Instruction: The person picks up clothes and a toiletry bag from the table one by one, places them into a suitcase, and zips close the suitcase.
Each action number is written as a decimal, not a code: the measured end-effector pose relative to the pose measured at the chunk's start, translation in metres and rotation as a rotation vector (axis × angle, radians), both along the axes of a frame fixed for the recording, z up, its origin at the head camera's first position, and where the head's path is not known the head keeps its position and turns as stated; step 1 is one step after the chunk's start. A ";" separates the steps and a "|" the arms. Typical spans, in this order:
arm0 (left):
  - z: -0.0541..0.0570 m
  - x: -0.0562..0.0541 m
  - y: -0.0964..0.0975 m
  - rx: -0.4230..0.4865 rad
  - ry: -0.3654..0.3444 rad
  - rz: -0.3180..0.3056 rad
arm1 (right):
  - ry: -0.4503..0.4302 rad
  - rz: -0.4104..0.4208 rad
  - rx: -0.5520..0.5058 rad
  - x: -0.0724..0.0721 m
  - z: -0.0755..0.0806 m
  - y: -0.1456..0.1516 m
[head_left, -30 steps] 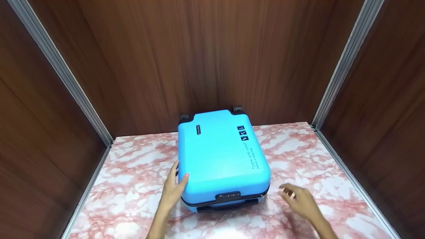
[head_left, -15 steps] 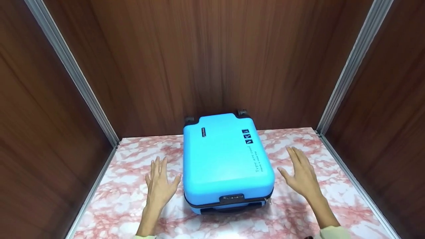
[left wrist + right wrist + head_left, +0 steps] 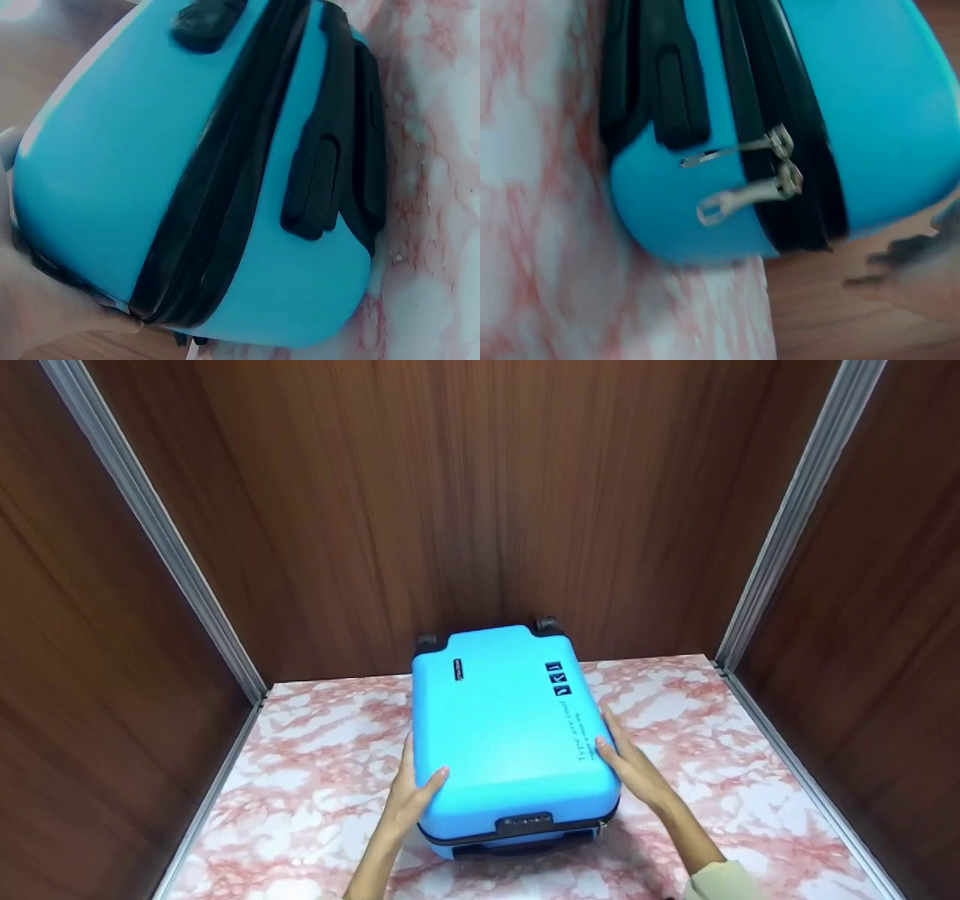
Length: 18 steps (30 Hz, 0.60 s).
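A bright blue hard-shell suitcase (image 3: 502,727) lies flat, its black wheels toward the back wall and its handle toward me. My left hand (image 3: 409,799) grips its near left side, thumb on the top shell and fingers down the side. In the left wrist view, that hand's fingers (image 3: 82,322) lie against the side by the black zipper band (image 3: 206,180). At the right side is my right hand (image 3: 634,769), fingers straight along the edge and thumb at the top shell's rim. Two metal zipper pulls (image 3: 742,195) hang at the near right corner.
The suitcase rests on a pink-and-white marbled surface (image 3: 315,780). A brown wood-look wall (image 3: 480,495) stands close behind the wheels. Similar side panels (image 3: 112,660) with grey metal corner strips (image 3: 795,502) flank the surface.
The right hand rose from low beside the suitcase, then came in to its right side. The left hand let go, spread beside the case, and returned to its left side. The suitcase stays in place.
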<state>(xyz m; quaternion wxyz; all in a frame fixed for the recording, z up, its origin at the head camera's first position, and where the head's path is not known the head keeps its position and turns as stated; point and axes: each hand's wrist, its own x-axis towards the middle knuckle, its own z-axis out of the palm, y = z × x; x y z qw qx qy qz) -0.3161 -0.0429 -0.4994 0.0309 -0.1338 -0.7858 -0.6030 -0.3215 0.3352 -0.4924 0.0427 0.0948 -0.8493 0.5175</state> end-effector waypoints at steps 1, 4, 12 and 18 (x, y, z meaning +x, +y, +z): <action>0.000 0.000 0.002 0.011 0.005 -0.003 | -0.024 0.006 -0.040 0.002 0.000 -0.003; 0.002 0.002 0.000 0.007 -0.006 0.008 | -0.038 -0.005 -0.076 0.006 0.001 -0.011; 0.009 -0.002 -0.008 0.014 0.014 0.015 | 0.038 -0.014 -0.002 0.006 0.009 -0.022; 0.007 -0.002 -0.017 -0.024 -0.023 0.000 | 0.047 -0.013 0.031 -0.001 0.003 -0.009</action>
